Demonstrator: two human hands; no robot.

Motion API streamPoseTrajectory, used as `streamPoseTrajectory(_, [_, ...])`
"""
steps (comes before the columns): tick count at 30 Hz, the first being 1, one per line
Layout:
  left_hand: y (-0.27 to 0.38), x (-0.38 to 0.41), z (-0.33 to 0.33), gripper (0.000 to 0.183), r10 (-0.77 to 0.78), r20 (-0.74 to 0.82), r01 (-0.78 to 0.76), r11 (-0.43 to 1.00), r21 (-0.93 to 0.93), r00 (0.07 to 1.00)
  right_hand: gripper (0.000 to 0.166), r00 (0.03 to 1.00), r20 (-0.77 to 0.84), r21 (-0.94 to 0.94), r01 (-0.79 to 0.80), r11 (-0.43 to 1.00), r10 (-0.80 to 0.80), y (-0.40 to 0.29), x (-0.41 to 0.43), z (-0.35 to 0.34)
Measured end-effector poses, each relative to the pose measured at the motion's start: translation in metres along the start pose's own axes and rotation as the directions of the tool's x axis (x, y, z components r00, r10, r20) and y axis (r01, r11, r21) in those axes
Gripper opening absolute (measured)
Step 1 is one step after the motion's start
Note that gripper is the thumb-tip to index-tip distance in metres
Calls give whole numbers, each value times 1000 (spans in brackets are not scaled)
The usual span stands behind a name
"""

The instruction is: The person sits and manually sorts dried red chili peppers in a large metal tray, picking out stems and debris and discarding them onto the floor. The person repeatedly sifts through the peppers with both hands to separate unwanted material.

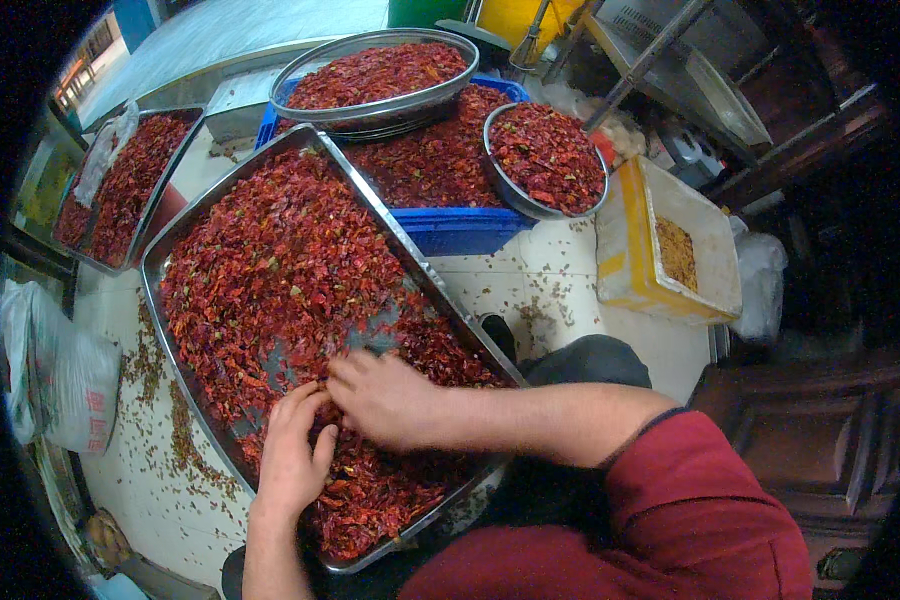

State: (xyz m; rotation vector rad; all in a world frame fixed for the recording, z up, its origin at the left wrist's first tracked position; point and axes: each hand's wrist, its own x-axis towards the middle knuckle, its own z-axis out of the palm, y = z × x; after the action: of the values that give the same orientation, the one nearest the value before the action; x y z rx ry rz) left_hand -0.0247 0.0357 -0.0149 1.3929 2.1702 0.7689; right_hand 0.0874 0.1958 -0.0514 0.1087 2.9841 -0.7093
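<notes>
In front of me a large rectangular metal tray [435, 279] is heaped with dried red chili pieces [277, 247], with a few green and orange bits among them. Patches of the tray's bottom show through near the middle. My left hand [294, 442] lies over the near part of the heap, thumb apart from its curved fingers. Right beside it, slightly blurred, my right hand [386, 397] reaches across with its fingertips down among the chili pieces. The fingertips of both hands meet or nearly meet. Whether either holds a piece is hidden.
Behind the tray stands a blue plastic crate [457, 229] of chili, bearing a round metal sieve [375, 116] and a metal bowl [547, 206], both filled. A second tray [146, 214] is at left. A foam box [630, 247] stands right. Bits litter the tiled floor [195, 517].
</notes>
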Motion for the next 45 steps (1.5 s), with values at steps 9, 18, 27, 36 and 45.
streamPoseTrajectory(9, [-1,-1,4,29,6,37,-7,1000,15,999,21,987,115,3,110,994,-110,-10,-25,-34])
streamPoseTrajectory(18, [-2,0,3,30,44,60,-46,998,37,997,9,925,-48,-77,-378,922,376,74,17,-63])
streamPoseTrajectory(27, [-3,2,0,32,29,107,-31,999,17,994,13,891,-30,-123,-452,883,452,77,27,-41])
streamPoseTrajectory(36, [-1,33,9,15,-62,-206,77,995,66,977,26,870,83,-64,-483,873,487,73,28,-73])
streamPoseTrajectory(45, [2,89,47,20,-228,-209,301,837,456,951,6,869,111,610,-442,657,482,133,-26,-134])
